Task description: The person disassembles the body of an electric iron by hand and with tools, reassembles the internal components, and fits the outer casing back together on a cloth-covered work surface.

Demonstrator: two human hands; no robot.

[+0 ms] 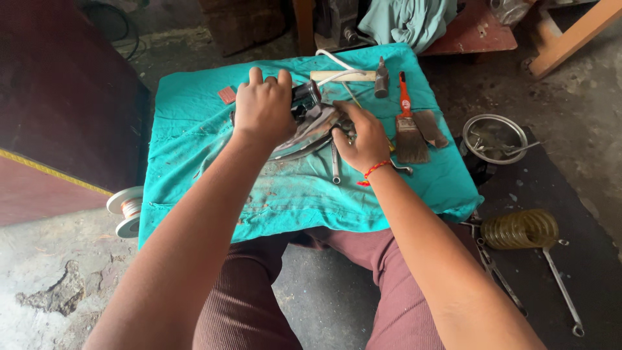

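Outstretched, both hands (262, 107) (363, 137) grip the metal iron (310, 133).

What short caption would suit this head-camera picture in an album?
Left hand and right hand hold a metal clothes iron on a teal cloth, paintbrushes beside it.

On the teal cloth (194, 129) the left hand (262, 107) grips the top of a clothes iron (311, 133) (tipped on its side), while the right hand (364, 139) touches its metal base, a paintbrush (408, 126) lying just beside
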